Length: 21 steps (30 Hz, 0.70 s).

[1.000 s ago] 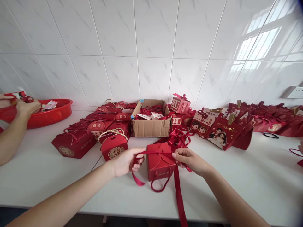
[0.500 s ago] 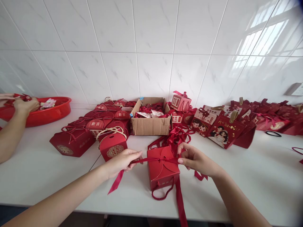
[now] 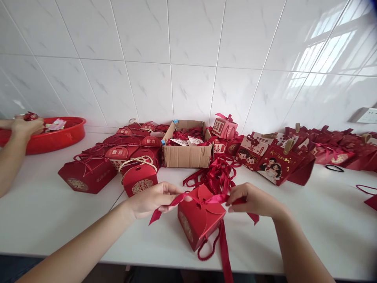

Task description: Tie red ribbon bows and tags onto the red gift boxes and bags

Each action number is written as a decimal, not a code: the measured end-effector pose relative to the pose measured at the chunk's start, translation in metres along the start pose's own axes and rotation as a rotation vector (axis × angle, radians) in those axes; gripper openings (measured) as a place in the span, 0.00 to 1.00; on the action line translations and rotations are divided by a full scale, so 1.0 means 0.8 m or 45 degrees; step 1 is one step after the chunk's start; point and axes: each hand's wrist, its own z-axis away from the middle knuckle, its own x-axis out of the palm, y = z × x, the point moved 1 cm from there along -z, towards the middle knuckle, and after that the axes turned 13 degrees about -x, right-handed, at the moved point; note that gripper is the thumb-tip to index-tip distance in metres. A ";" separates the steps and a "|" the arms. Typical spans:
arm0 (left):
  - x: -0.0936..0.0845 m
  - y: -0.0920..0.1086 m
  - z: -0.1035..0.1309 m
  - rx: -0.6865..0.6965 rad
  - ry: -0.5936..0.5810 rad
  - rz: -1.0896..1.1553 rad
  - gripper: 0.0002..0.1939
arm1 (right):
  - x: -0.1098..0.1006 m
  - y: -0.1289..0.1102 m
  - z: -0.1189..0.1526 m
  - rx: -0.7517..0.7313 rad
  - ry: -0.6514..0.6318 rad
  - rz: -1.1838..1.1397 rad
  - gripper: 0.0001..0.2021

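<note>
A red gift box (image 3: 203, 224) with a petal-folded top and a twisted cord handle sits on the table between my hands. Across its top runs a red ribbon (image 3: 216, 199), crossed at the middle of the petals. My left hand (image 3: 160, 199) pinches one end of this ribbon at the box's left edge, with a short tail hanging below the fingers. On the other side, my right hand (image 3: 244, 200) is closed on the ribbon just off the box's right edge. One long ribbon length drops past the box and over the table's front edge.
Behind the box lies a heap of loose ribbon (image 3: 220, 173). A cardboard box (image 3: 188, 156) holds ribbons and cards. Red gift boxes (image 3: 97, 175) stand at left, printed boxes (image 3: 275, 165) at right. At far left, another person's hands (image 3: 23, 127) work over a red basin (image 3: 61, 137).
The gift box has turned, showing more of its left side. My left hand has moved right to the box's edge, and the ribbon is slacker. My right hand has shifted slightly right.
</note>
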 end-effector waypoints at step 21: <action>0.068 -0.011 -0.030 0.670 0.808 -0.511 0.22 | 0.051 -0.048 -0.066 0.012 0.514 -0.142 0.15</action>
